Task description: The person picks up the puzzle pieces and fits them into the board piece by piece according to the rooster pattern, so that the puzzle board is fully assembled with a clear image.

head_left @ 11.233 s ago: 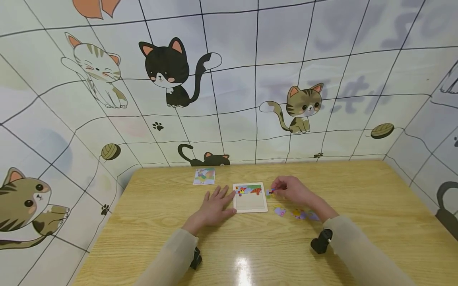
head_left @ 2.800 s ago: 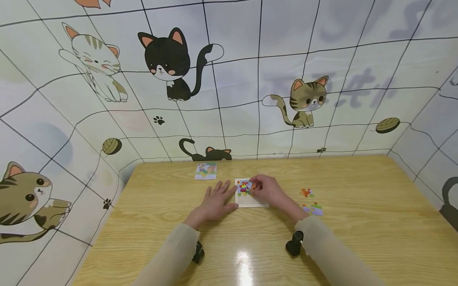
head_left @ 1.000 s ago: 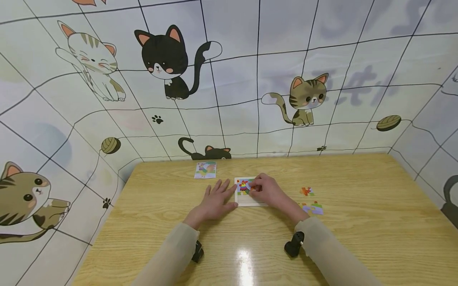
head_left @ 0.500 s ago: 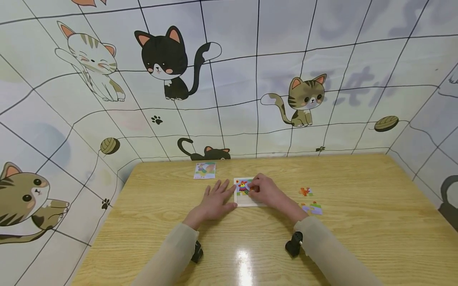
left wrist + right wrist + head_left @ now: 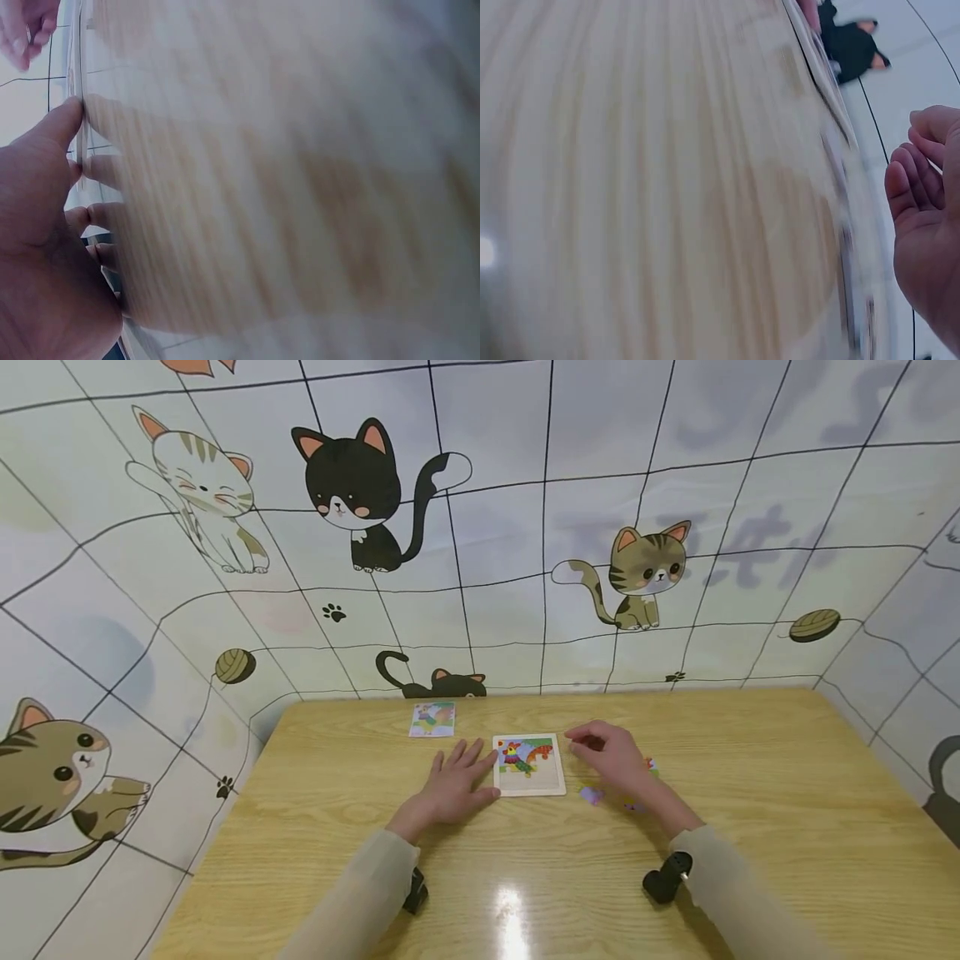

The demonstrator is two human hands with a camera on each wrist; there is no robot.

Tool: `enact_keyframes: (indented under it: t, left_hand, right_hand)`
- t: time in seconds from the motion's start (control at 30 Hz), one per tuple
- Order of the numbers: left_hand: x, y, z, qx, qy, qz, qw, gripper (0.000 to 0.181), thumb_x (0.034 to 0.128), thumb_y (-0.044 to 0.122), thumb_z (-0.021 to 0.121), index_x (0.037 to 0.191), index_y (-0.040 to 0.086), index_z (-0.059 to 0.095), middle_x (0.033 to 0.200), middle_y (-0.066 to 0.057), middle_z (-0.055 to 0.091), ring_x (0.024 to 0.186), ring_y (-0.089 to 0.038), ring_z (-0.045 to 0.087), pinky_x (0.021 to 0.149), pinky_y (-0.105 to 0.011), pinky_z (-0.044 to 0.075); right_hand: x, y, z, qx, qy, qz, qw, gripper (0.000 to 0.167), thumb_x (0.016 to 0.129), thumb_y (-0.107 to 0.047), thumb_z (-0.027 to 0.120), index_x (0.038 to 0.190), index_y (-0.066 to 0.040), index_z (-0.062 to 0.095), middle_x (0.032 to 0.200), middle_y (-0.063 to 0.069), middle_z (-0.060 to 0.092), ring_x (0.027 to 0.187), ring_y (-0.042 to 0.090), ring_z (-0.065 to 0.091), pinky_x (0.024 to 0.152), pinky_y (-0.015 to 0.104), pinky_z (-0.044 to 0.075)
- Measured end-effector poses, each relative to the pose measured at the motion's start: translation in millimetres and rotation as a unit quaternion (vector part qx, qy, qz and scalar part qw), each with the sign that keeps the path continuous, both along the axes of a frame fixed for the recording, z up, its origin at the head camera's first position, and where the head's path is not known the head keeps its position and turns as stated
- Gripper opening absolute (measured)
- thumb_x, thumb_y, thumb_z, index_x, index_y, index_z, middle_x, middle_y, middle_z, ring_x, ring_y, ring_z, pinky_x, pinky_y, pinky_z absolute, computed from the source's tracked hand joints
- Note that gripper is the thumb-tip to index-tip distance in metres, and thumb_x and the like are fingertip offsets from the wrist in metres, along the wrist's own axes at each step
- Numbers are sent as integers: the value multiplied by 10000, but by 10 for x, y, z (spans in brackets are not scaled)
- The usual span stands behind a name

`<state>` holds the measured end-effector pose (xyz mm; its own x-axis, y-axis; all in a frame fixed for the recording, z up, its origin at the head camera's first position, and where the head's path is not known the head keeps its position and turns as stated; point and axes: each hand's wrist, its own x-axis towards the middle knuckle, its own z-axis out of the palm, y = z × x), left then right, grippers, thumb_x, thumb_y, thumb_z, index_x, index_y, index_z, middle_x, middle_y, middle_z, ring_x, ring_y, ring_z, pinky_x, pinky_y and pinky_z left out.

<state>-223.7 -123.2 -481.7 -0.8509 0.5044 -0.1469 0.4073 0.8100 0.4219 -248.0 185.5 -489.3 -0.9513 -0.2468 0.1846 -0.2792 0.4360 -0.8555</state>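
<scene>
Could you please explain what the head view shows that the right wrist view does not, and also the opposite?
Only the head view: the picture card lying on its own, and the printed faces of the puzzle pieces inside the tray.

Only the right wrist view: the palm side of the right hand, with its fingers curled.

Both: the right hand, the wooden table, the cat-printed wall and the tray, which appears nearly edge-on from the wrist.

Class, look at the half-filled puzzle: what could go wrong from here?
The right hand hovers near loose pieces and might scatter them. The left hand touches the edge of the puzzle frame; a push could shift it. The frame's lower part is bare, so fitted pieces might slide down.
</scene>
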Motion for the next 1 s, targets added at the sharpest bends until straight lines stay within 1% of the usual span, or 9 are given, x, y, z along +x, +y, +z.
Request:
enact_keyframes:
  t: [0.1,0.23,0.4,0.57,0.63,0.77,0.87,0.93,1.0]
  left_hand:
    - [7,-1,7,-36,-40,5,10000,669,1053,443,531,1620,149,335,1698,-149,155,1554,-412,60,1177,-683,33]
    - [7,-3,14,-65,-11,-9,10000,668,1056,448,522,1622,152,329,1697,-144,156,1554,-410,61,1177,-683,38]
    - [4,1,25,-5,-8,-16,10000,663,1055,448,522,1621,159,334,1696,-142,162,1554,-411,59,1174,-690,44]
    - [7,4,16,-5,-4,-6,10000,662,1055,444,525,1619,151,340,1695,-147,166,1553,-415,63,1173,-691,49]
    - [7,7,10,-18,-3,0,10000,662,1056,446,522,1620,151,337,1696,-147,162,1553,-414,59,1175,-688,46]
    - [6,17,5,-27,0,-2,10000,664,1057,449,516,1622,152,332,1697,-146,157,1554,-410,54,1177,-684,40]
    - [3,20,11,-20,6,-3,10000,665,1057,447,518,1620,147,334,1697,-145,157,1554,-410,54,1178,-683,39]
    - [1,18,9,-42,11,-2,10000,664,1056,449,519,1621,152,334,1698,-143,155,1554,-411,54,1179,-680,37]
    - [-3,12,4,-57,8,-9,10000,666,1055,449,523,1619,149,338,1698,-144,157,1554,-412,57,1178,-682,39]
  right_hand:
    - [24,241,10,50,-91,-196,9998,241,1001,-111,680,1188,38,712,1052,126,718,858,132,631,711,247,519]
    - [76,513,65,16,-312,-417,9986,297,1011,-158,677,1226,45,693,1105,161,711,869,129,628,692,252,519]
    - [103,774,104,189,-305,-508,9981,327,1015,-180,674,1245,53,680,1120,184,707,888,98,643,730,246,538]
    - [68,989,68,478,-368,-563,9966,317,1005,-168,686,1242,42,682,1092,189,716,869,75,630,710,238,528]
    - [61,1065,47,586,-389,-533,9961,326,998,-158,694,1247,51,677,1097,194,714,872,66,622,709,231,520]
    - [62,1189,12,708,-502,-333,9957,347,975,-126,715,1251,80,667,1110,189,710,874,84,606,720,223,507]
    - [65,1238,-2,792,-674,-110,9945,384,969,-149,729,1275,73,659,1111,157,698,888,130,597,730,241,510]
    - [84,1236,-20,656,-866,-39,9941,412,961,-166,742,1292,61,653,1091,148,674,894,173,588,725,265,520]
    - [97,1225,-35,675,-954,3,9931,432,955,-196,754,1303,38,653,1079,136,650,898,202,566,723,281,514]
